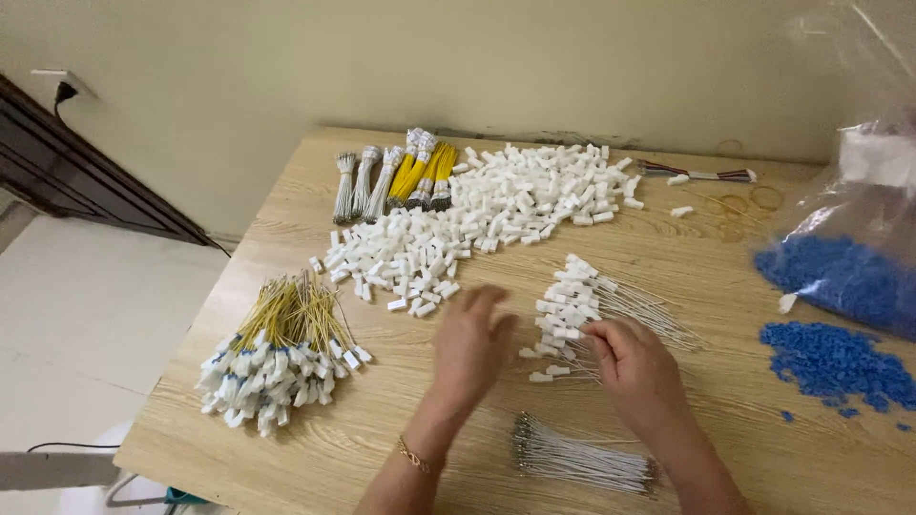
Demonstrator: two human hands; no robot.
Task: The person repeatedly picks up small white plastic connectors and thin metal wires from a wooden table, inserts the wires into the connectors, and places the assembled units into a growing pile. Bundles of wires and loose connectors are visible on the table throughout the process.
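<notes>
Wires (641,313) under right hand (637,367), pointing right.

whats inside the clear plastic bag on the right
The bag holds a heap of small blue pieces, seen through the plastic, and something white higher up. The film's glare and the frame edge hide the rest. More blue pieces lie loose on the table.
</notes>
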